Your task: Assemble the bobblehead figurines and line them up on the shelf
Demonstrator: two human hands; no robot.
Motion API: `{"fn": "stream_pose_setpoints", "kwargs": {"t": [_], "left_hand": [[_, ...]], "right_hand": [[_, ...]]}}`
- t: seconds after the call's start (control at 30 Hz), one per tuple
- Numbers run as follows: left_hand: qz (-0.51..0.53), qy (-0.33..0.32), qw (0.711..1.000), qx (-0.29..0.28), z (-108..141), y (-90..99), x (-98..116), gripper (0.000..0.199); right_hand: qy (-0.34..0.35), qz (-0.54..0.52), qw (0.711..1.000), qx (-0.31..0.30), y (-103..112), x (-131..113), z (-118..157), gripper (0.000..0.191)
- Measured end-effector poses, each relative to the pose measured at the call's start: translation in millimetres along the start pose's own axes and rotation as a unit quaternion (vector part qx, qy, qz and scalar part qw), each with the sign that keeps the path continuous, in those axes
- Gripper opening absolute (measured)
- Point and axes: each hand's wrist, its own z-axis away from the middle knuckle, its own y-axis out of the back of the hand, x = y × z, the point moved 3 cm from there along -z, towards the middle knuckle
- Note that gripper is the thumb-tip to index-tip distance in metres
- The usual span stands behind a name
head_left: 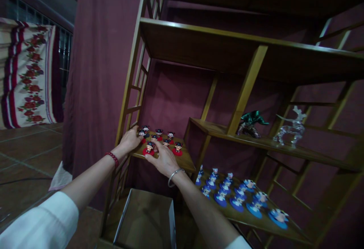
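Several small figurines with black hair and red round bases stand together on a wooden shelf (182, 160). My left hand (131, 140) is at the shelf's left edge, its fingers closed about the leftmost figurine (141, 132); some fingertips are hidden. My right hand (165, 160) reaches in from the front right. Its thumb and index finger close on the front figurine (148, 149), which stands upright near the shelf's front edge. Beside my right hand stands another red-based figurine (178, 149), apart from my fingers.
An open cardboard box (145, 218) sits below. Several blue-based figurines (238, 202) stand on a lower shelf at the right. A dark green figure (251, 123) and a clear deer figure (291, 127) occupy the middle shelf. Wooden posts (247, 90) and a purple curtain (99, 71) border the space.
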Motion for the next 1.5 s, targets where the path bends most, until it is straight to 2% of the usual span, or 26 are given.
{"fn": "stream_pose_setpoints", "kwargs": {"t": [0.13, 0.33, 0.63, 0.93, 1.07, 1.27, 1.4, 1.5], "left_hand": [[-0.004, 0.010, 1.000, -0.019, -8, -6.5, -3, 0.055], [0.002, 0.006, 1.000, -0.013, -10, -9.3, -6, 0.037], [0.018, 0.002, 1.000, 0.022, -9, -11.4, -11, 0.042], [0.084, 0.001, 0.995, 0.043, -13, -13.3, -16, 0.043], [0.121, 0.002, 0.992, 0.048, -13, -14.2, -17, 0.042], [0.137, 0.003, 0.989, 0.057, -11, -11.4, -13, 0.038], [0.135, 0.000, 0.989, 0.052, -11, -10.8, -12, 0.036], [0.135, -0.007, 0.989, 0.052, -12, -12.4, -13, 0.036]], "right_hand": [[-0.003, -0.007, 1.000, -0.005, 1, 1, 0, 0.052], [-0.026, -0.034, 0.999, -0.012, 2, 0, -3, 0.052], [-0.033, -0.109, 0.993, -0.013, -5, 1, -9, 0.049], [-0.034, -0.179, 0.983, -0.010, -16, 6, -20, 0.048], [-0.044, -0.171, 0.984, -0.009, -20, 6, -24, 0.045], [-0.014, -0.117, 0.993, 0.017, -21, 0, -25, 0.038], [-0.009, -0.093, 0.996, 0.005, -20, -2, -23, 0.046], [0.008, -0.059, 0.998, 0.020, -13, -5, -23, 0.048]]}}
